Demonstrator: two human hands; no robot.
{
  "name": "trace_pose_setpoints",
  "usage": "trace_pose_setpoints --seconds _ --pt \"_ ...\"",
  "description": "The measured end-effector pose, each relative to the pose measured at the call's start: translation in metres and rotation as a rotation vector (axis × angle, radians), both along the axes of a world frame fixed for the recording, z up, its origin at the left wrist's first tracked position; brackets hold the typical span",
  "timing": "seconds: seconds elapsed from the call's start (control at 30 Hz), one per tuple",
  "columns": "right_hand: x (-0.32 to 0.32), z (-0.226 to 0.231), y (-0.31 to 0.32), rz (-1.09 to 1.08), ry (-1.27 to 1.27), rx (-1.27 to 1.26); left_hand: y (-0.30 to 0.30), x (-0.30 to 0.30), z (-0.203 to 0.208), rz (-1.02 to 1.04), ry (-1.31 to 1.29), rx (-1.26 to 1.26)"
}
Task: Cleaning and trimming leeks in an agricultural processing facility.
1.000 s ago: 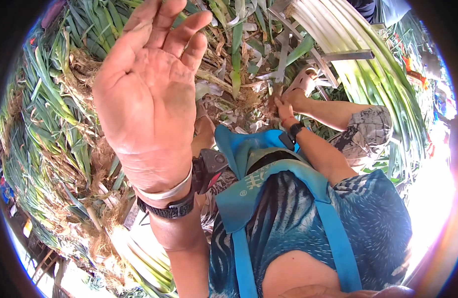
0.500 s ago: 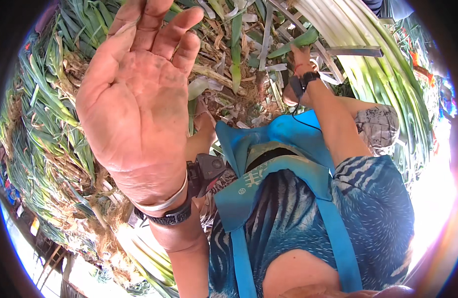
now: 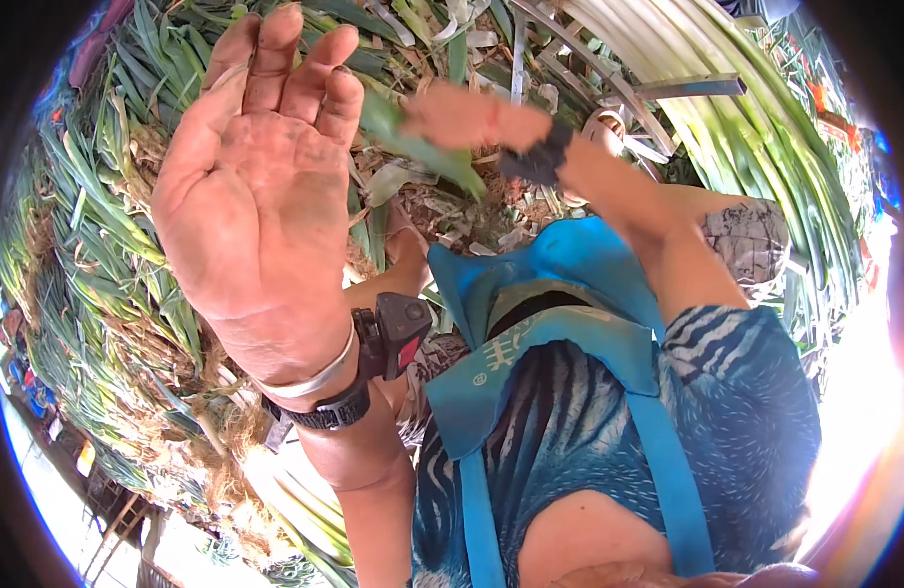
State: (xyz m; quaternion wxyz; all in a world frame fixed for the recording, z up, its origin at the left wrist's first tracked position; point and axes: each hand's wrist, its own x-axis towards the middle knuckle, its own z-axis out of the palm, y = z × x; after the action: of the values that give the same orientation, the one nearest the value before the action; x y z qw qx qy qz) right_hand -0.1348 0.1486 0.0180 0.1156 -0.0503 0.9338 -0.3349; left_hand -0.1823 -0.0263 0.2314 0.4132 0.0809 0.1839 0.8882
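Observation:
My left hand (image 3: 261, 206) is raised close to the view, palm turned up toward it. Its fingers are stretched out and nothing lies in the palm. A light band and a black strap with a small dark device (image 3: 398, 333) circle that wrist. Over the litter to its right, my right hand (image 3: 471, 118) is smeared by motion, with a dark strap at its wrist. It grips a broad green leek leaf (image 3: 422, 152), also blurred, which hangs below its fingers toward my left hand. The exact grip is hard to make out.
A large heap of leeks (image 3: 99, 265) with roots and green leaves fills the left. Long pale leeks (image 3: 707, 78) lie at the upper right, near a metal bar (image 3: 692, 86). Leaf scraps (image 3: 452, 211) cover the ground before my blue apron (image 3: 589, 260).
My right hand has swung left from beside the metal frame, carrying the green leek leaf toward my left hand. My left hand has shifted slightly left and down, still spread.

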Motion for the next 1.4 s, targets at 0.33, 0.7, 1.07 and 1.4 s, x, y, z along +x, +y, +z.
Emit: trace_pose_setpoints --seconds 0.33,0.7,1.07,1.4 --pt "0.054 -0.124 0.160 -0.673 -0.053 0.124 -0.003 -0.003 -0.008 -0.005 0.021 0.042" --pt "0.177 -0.282 0.033 -0.833 -0.699 0.017 -0.004 0.001 -0.010 0.005 -0.047 0.006" --pt "0.217 -0.156 0.007 -1.167 -0.206 -0.539 -0.010 0.000 -0.004 0.004 0.014 0.078" --pt "0.250 -0.189 0.033 -1.485 -0.355 -0.024 -0.021 -0.023 0.008 -0.153 -0.027 0.008"
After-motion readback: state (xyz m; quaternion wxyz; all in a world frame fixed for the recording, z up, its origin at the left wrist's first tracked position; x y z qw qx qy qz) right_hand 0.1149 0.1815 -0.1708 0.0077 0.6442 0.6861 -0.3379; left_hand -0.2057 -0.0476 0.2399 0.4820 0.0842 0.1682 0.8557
